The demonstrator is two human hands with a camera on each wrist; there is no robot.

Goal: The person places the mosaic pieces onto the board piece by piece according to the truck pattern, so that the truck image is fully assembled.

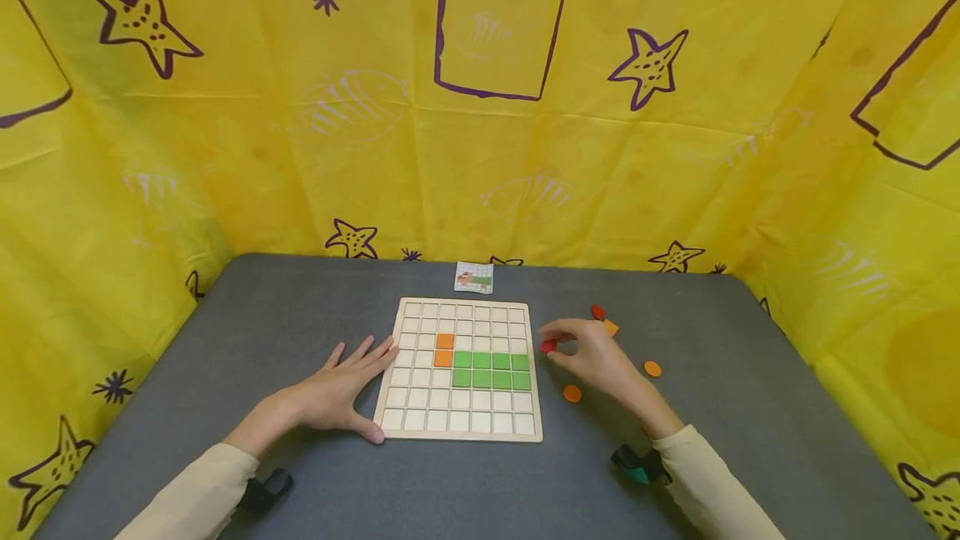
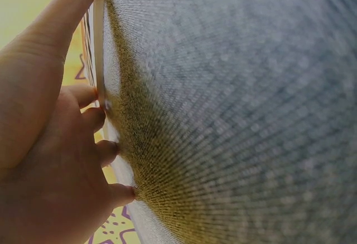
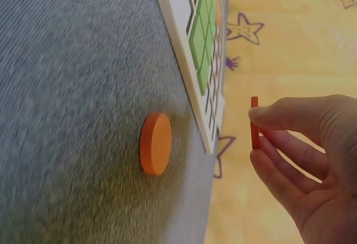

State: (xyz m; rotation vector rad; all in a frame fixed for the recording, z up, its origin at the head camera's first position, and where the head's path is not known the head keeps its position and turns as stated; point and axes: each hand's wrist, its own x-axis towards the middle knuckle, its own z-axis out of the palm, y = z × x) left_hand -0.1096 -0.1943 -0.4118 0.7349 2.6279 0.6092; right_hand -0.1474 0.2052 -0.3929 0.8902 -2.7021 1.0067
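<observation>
A pale wooden grid board (image 1: 459, 435) lies on the dark table, with green square tiles (image 1: 492, 370) in two rows and two orange square tiles (image 1: 445, 350) to their left. My left hand (image 1: 333, 390) is spread at the board's left side, fingertips on the edge and thumb by the near corner. Just off the right edge, my right hand (image 1: 592, 357) pinches a small flat red piece (image 1: 548, 347) between thumb and fingers. Seen edge-on in the right wrist view, that red piece (image 3: 255, 124) is thin; its full outline is hidden.
Right of the board lie two orange discs (image 1: 652, 368) (image 1: 572, 393), a red piece (image 1: 597, 312) and an orange piece (image 1: 611, 327). A small picture card (image 1: 474, 277) lies beyond the board. Yellow patterned cloth (image 1: 480, 148) hangs around the table.
</observation>
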